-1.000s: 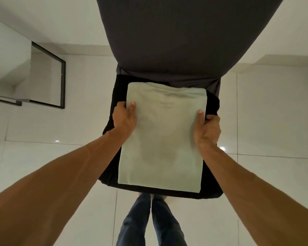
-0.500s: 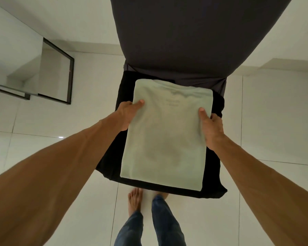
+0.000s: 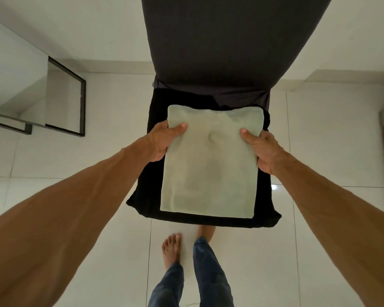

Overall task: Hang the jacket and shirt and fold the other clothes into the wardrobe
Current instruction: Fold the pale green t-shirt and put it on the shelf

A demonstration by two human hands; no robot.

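The left thumb (image 3: 180, 128) is pressed on top of the green tee (image 3: 208, 173) near its far left corner, and the right thumb (image 3: 245, 132) near its far right corner. The other fingers are hidden underneath, so the tee is pinched from both sides by the left hand (image 3: 161, 141) and the right hand (image 3: 265, 151). The folded tee is laid on a black garment (image 3: 148, 191), whose edges show around it. Both are held over the tiled floor (image 3: 87, 218), above bare feet (image 3: 171, 249). A grey cloth (image 3: 220, 41) is seen beyond the far edge.
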